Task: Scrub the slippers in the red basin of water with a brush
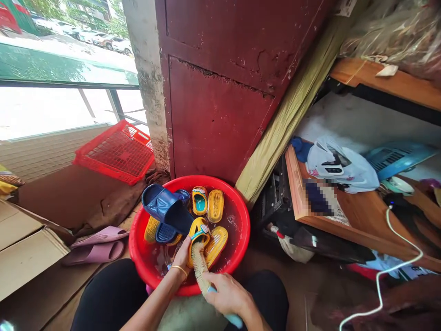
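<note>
A red plastic basin of water sits between my knees. My left hand grips a small yellow slipper at the basin's near side. My right hand is shut on a scrubbing brush with a light blue handle, and its pale bristles press into the slipper's opening. Several other yellow children's slippers lie in the water, and one has a teal insole. A navy slide sandal rests on top of the pile, with a second navy sandal beneath it.
A dark red metal panel rises behind the basin. A red plastic crate leans at left, near pink slides and a cardboard box. At right are a wooden shelf, a white plastic bag and a white cable.
</note>
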Available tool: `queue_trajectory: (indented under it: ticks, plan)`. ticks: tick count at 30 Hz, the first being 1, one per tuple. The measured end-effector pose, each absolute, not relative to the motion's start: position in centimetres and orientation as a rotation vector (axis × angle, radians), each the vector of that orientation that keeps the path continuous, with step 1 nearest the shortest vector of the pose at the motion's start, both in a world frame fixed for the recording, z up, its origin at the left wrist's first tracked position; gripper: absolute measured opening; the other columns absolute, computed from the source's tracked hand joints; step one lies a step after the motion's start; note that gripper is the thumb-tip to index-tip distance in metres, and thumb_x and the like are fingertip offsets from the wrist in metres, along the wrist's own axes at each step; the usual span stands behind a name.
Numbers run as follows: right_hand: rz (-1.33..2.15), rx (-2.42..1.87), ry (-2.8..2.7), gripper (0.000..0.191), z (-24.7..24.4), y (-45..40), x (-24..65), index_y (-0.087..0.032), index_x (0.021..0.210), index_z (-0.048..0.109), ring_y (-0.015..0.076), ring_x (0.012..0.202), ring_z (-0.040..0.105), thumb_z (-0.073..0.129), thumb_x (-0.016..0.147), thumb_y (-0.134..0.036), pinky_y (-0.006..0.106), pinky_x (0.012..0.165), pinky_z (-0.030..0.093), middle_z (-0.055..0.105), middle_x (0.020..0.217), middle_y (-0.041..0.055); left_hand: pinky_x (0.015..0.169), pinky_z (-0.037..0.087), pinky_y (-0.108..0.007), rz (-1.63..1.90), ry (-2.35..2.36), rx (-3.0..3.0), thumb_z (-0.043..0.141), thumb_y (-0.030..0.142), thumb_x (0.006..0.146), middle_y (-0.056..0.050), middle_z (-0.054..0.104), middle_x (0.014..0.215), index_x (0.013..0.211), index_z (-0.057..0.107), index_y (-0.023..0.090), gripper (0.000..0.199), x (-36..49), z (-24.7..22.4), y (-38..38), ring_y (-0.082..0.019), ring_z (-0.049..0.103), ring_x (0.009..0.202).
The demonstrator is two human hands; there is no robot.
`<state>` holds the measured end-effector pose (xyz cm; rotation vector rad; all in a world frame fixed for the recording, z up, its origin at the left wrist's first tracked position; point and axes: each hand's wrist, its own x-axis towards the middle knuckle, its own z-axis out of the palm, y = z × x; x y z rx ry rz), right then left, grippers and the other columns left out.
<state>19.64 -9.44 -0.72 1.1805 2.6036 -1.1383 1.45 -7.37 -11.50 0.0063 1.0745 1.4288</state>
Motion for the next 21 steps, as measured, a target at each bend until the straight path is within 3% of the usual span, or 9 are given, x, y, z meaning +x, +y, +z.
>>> queue_trajectory:
  ticks: [3,6,12,16,19,21]
  plan:
    - [-1.155,1.383,2.569,0.039,-1.4,-7.6,17.4,-0.025,0.119,0.068,0.023,0.093,0.068,0.051,0.084,-0.021,0.028,0.079,0.045,0.076,0.103,0.0049,0.078,0.061,-0.038,1.407,1.041,0.006,0.066,0.059,0.082,-0.013,0.078,0.104,0.133,0.061,0.015,0.068,1.7,-11.2,-7.6,-0.027,0.076,0.086]
    - [-1.207,1.543,2.571,0.046,-2.2,-6.6,15.2,-0.021,0.13,0.064,0.0225,0.103,0.066,0.049,0.087,-0.019,0.028,0.086,0.045,0.073,0.113,0.0084,0.08,0.061,-0.036,1.477,1.007,0.08,0.072,0.05,0.081,-0.013,0.077,0.113,0.133,0.06,0.02,0.061,1.7,-11.1,-8.2,-0.026,0.075,0.092]
    - [-1.288,1.198,2.546,0.044,-0.2,-8.4,19.8,-0.027,0.12,0.072,0.0211,0.087,0.068,0.056,0.08,-0.019,0.026,0.078,0.047,0.077,0.099,0.0021,0.079,0.061,-0.035,1.551,1.06,0.064,0.073,0.043,0.082,-0.013,0.076,0.117,0.134,0.061,0.019,0.058,0.9,-11.4,-8.3,-0.025,0.075,0.092]
    - [-1.333,1.282,2.533,0.057,1.7,-8.2,23.3,-0.028,0.138,0.063,0.022,0.09,0.07,0.055,0.082,-0.023,0.027,0.08,0.051,0.077,0.11,0.0026,0.089,0.059,-0.038,1.524,1.097,0.029,0.085,0.034,0.07,-0.012,0.077,0.114,0.131,0.064,0.02,0.067,1.3,-11.7,-7.8,-0.027,0.074,0.099]
    - [-1.093,1.455,2.654,0.061,0.8,-7.0,22.1,-0.029,0.147,0.054,0.024,0.109,0.068,0.053,0.086,-0.024,0.031,0.094,0.049,0.072,0.126,0.0051,0.102,0.052,-0.041,1.583,1.037,0.064,0.092,0.024,0.056,-0.012,0.077,0.115,0.123,0.07,0.017,0.071,2.1,-12.1,-7.7,-0.031,0.07,0.11]
    - [-0.856,1.525,2.667,0.061,-0.7,-6.2,20.0,-0.031,0.147,0.053,0.025,0.113,0.067,0.052,0.087,-0.022,0.033,0.097,0.048,0.072,0.126,0.0058,0.104,0.051,-0.044,1.641,0.945,0.135,0.093,0.026,0.053,-0.013,0.077,0.116,0.119,0.072,0.015,0.071,2.4,-12.3,-7.7,-0.032,0.068,0.113]
